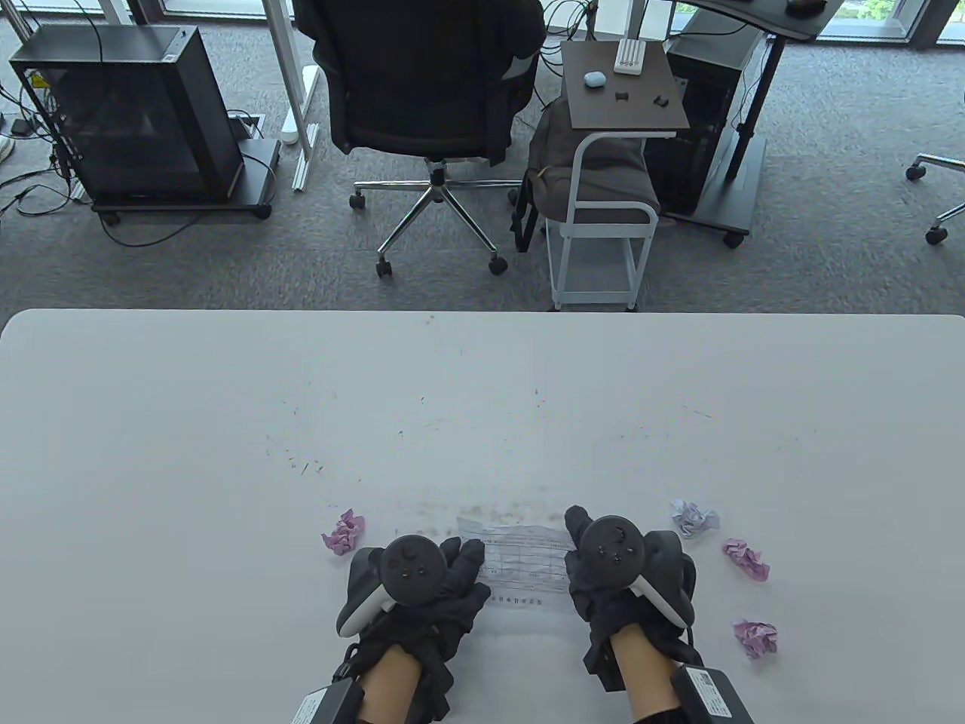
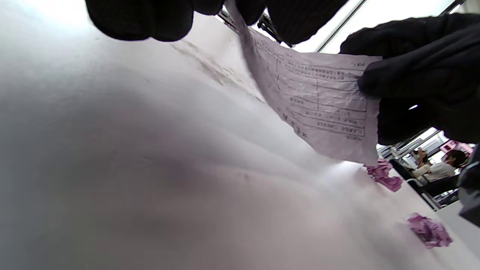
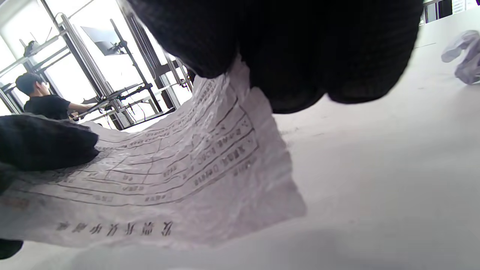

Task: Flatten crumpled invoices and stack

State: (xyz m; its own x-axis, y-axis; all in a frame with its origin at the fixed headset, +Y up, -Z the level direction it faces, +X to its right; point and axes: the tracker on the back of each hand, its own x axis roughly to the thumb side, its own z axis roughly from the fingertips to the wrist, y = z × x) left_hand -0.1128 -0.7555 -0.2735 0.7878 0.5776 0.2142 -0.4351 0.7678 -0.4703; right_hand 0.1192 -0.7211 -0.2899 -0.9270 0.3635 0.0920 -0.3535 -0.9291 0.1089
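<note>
A creased white invoice (image 1: 524,564) with a printed table is stretched between both hands, low over the table's near edge. My left hand (image 1: 461,564) pinches its left end and my right hand (image 1: 577,544) pinches its right end. The left wrist view shows the invoice (image 2: 318,105) lifted off the table, held by my left fingers (image 2: 150,18) and the right glove (image 2: 420,75). From the right wrist, the invoice (image 3: 168,176) sags between my right fingers (image 3: 292,48) and the left glove (image 3: 41,142). Several crumpled invoices lie around: a pink ball (image 1: 344,532) to the left, a pale ball (image 1: 694,518) and two pink balls (image 1: 746,559) (image 1: 756,637) to the right.
The white table (image 1: 226,422) carries small dark specks across its middle. Beyond its far edge stand an office chair (image 1: 430,98), a small white cart (image 1: 603,226) and a black cabinet (image 1: 128,113). A person (image 3: 41,101) sits in the background.
</note>
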